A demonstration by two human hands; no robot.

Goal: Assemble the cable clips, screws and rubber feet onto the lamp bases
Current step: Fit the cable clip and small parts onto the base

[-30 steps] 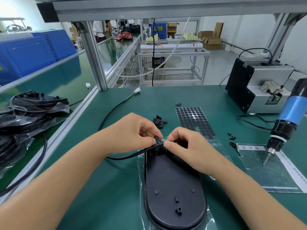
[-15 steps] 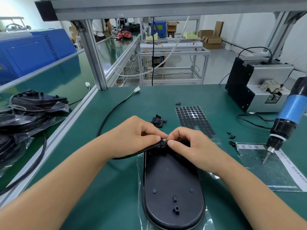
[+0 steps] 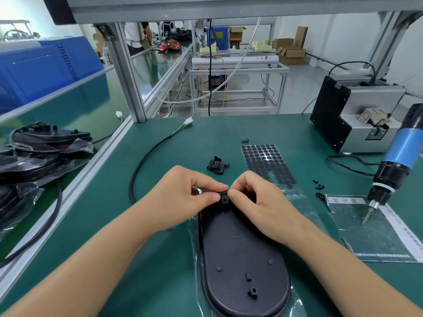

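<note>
A black oval lamp base (image 3: 242, 252) lies underside up on clear plastic in front of me. At its far end both hands meet over a small black cable clip (image 3: 223, 198). My left hand (image 3: 183, 197) pinches the clip and the black cable (image 3: 137, 175) where it enters the base. My right hand (image 3: 258, 207) pinches the clip from the right with fingertips curled. A pile of spare clips (image 3: 217, 165) lies just beyond the hands. A sheet of round black rubber feet (image 3: 266, 162) sits to the right of them. Loose black screws (image 3: 318, 185) lie further right.
An electric screwdriver (image 3: 393, 170) with a blue body hangs at the right over a labelled plastic bag (image 3: 375, 229). A grey screw feeder (image 3: 357, 115) stands at the back right. Bagged lamp bases (image 3: 34, 161) are stacked left of the aluminium rail (image 3: 87, 170).
The view has shifted slightly. Both hands stayed at the base's far end; the cable under my left hand has been drawn in and the clip now sits pressed between the fingertips.
</note>
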